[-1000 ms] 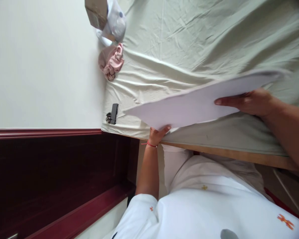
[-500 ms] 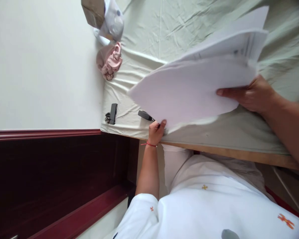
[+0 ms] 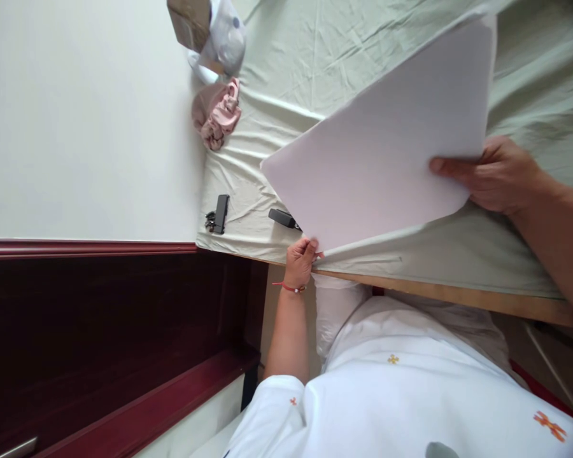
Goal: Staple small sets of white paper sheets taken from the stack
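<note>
A stack of white paper sheets (image 3: 386,140) is held slanted over the cloth-covered table, its blank side facing me. My right hand (image 3: 501,172) grips its right edge, thumb on top and fingers hidden underneath. At the lower left corner, my left hand (image 3: 302,259) is closed with its thumb pressed against the fingers, pinching the paper. Just beyond that hand lies a small black object (image 3: 281,218) with a metallic end, partly covered by the sheets; its kind is unclear.
Another black object (image 3: 222,214) with small dark pieces beside it lies near the table's left corner. Against the wall are a pink cloth (image 3: 218,117), a clear plastic bag (image 3: 229,41) and a brown box (image 3: 190,22). The wooden table edge (image 3: 410,291) runs before my body.
The sheets, fanned apart with print showing at the far edge, now lie together as one even stack. My left hand has shifted slightly towards me at the corner.
</note>
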`<control>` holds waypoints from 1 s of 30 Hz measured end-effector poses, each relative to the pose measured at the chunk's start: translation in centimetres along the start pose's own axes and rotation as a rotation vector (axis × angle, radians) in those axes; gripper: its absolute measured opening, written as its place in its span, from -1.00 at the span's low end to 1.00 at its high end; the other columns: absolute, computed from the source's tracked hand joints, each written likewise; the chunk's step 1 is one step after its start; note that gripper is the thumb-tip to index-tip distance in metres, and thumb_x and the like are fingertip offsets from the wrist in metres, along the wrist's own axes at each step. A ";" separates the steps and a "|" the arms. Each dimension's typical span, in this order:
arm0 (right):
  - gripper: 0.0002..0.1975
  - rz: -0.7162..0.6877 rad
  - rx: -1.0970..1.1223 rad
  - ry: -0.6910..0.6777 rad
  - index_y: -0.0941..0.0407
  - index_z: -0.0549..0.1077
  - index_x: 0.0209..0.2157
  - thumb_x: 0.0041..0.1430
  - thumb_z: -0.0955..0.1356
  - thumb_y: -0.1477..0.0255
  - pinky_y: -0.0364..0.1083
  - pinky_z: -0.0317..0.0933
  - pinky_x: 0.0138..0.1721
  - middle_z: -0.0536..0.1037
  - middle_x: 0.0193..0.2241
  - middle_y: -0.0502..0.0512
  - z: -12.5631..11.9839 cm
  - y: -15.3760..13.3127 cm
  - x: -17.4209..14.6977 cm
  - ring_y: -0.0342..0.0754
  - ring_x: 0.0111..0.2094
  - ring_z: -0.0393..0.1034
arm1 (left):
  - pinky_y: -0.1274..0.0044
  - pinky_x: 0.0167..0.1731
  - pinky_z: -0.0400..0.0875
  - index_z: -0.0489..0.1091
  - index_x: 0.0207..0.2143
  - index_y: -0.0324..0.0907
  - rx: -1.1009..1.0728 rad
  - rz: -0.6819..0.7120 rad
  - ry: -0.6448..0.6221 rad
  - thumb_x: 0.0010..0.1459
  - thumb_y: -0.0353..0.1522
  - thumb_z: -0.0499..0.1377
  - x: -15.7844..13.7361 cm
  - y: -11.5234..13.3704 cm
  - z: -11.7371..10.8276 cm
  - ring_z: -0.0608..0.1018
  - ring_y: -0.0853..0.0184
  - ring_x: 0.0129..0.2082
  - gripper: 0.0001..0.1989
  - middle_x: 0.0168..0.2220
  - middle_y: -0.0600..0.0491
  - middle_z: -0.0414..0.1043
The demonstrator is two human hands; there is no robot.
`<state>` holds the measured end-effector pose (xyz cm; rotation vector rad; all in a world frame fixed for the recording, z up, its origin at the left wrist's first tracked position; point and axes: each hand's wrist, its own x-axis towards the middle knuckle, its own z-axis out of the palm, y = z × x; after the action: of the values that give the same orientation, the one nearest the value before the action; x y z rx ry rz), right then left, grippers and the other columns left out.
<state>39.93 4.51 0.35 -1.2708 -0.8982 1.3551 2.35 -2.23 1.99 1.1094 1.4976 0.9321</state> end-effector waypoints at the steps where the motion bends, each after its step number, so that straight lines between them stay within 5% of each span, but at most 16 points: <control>1: -0.60 0.004 0.008 -0.002 0.08 0.61 -0.39 -0.19 0.63 0.11 0.16 0.53 -0.13 0.67 -0.26 0.07 -0.1 0.1 0.0 0.05 -0.24 0.56 | 0.67 -0.65 0.13 0.43 -0.51 -0.22 -0.001 0.002 0.006 0.02 0.00 0.40 0.0 0.0 0.1 0.29 0.57 -0.65 -0.53 -0.62 0.18 0.28; 9: -0.61 0.113 0.036 -0.038 0.09 0.61 -0.43 -0.17 0.62 0.10 0.15 0.48 -0.15 0.70 -0.28 0.06 -0.3 -0.2 0.4 0.02 -0.29 0.60 | 0.65 -0.62 0.15 0.45 -0.51 -0.24 -0.040 0.015 -0.079 0.01 -0.13 0.45 -0.6 1.0 0.5 0.25 0.59 -0.66 -0.61 -0.65 0.17 0.32; 17: -0.81 0.236 0.075 -0.009 0.20 0.55 -0.43 0.11 0.54 0.39 0.04 0.50 -0.18 0.69 -0.25 0.12 0.5 -1.8 -0.1 -0.06 -0.29 0.61 | 0.68 -0.67 0.02 0.51 -0.42 -0.23 -0.295 -0.054 -0.045 -0.18 -0.21 0.54 -1.4 1.5 0.6 0.21 0.64 -0.71 -0.63 -0.54 0.08 0.53; 24: -0.95 0.248 0.168 0.119 0.14 0.59 -0.37 0.12 0.51 0.50 0.06 0.50 -0.22 0.69 -0.23 0.14 0.6 -2.3 0.0 -0.08 -0.33 0.60 | 0.67 -0.69 -0.07 0.48 -0.45 -0.26 -0.158 -0.104 -0.087 -0.01 -0.10 0.45 -1.2 1.3 1.4 0.18 0.63 -0.73 -0.60 -0.58 0.02 0.54; 30: -0.88 0.299 0.147 0.091 0.17 0.56 -0.47 0.12 0.51 0.50 -0.06 0.47 -0.37 0.69 -0.31 0.13 0.9 -2.5 0.1 -0.17 -0.47 0.54 | 0.66 -0.62 0.18 0.37 -0.53 -0.18 -0.340 0.111 0.033 -0.06 -0.13 0.49 -2.2 2.2 1.7 0.27 0.60 -0.72 -0.58 -0.68 0.23 0.33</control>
<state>39.52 5.20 2.87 -1.3773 -0.5496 1.5509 4.56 -3.69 4.33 0.9370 1.2538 1.2354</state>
